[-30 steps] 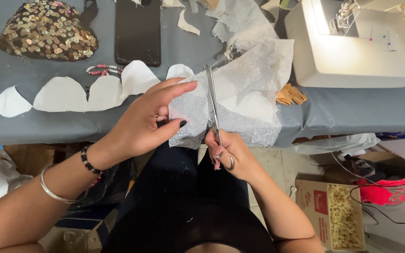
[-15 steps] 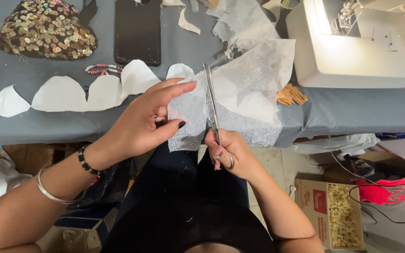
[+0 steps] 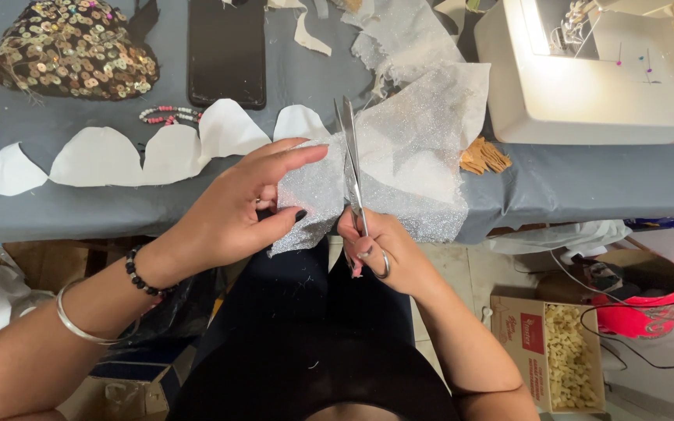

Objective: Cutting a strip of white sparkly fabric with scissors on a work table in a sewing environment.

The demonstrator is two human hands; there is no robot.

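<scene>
Glitter fabric (image 3: 399, 156) pinched in my left hand (image 3: 232, 206), scissors (image 3: 350, 160) gripped in my right hand (image 3: 380, 249); a slackened pinch risked a crooked cut.

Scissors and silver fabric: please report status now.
Right hand grips scissors, blades in the silver glitter fabric. Left hand pinches the fabric edge. White cut pieces lie apart, left; nothing blocks.

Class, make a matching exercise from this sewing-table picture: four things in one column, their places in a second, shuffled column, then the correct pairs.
Things:
1. scissors
2. silver glitter fabric
3. sequined piece
4. sewing machine

Places:
A. table's far left corner
B. right hand
C. table's right end
D. pinched by the left hand

Pairs: 1-B, 2-D, 3-A, 4-C
</scene>
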